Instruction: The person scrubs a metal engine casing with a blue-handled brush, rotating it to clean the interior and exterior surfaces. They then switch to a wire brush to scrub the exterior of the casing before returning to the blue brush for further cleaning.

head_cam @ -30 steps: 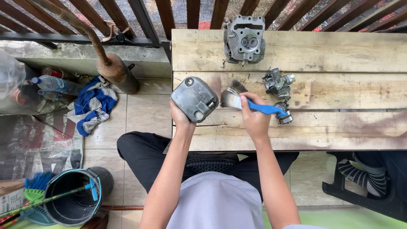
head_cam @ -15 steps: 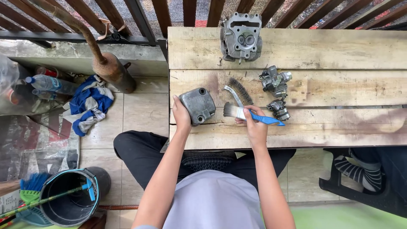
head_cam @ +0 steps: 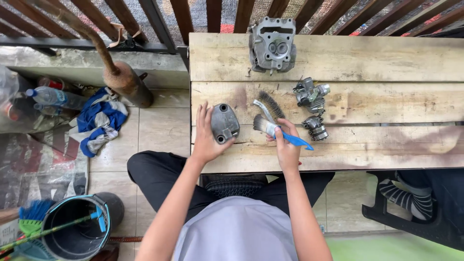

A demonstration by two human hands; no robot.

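Observation:
My left hand (head_cam: 205, 137) rests against a grey metal engine cover (head_cam: 224, 123) that lies on the wooden table (head_cam: 386, 101). My right hand (head_cam: 286, 147) grips a paintbrush with a blue handle (head_cam: 280, 134), its bristles pointing left toward the cover. A wire brush (head_cam: 268, 107) lies just beyond the paintbrush. A carburetor (head_cam: 311, 94) and a smaller round metal part (head_cam: 315, 128) sit to the right of my right hand. A grey cylinder head (head_cam: 272, 45) stands at the table's far edge.
A rusty exhaust pipe (head_cam: 123, 79) leans at the left by the wooden railing (head_cam: 159, 21). Blue and white rags (head_cam: 99, 123) and plastic bottles (head_cam: 50, 96) lie on the tiled floor. A dark bucket (head_cam: 77, 232) with brooms stands at lower left. Another person's striped-sock foot (head_cam: 408, 198) is at lower right.
My left hand has lowered the engine cover from a raised, tilted hold down flat onto the table. My right hand with the paintbrush has shifted slightly back toward me.

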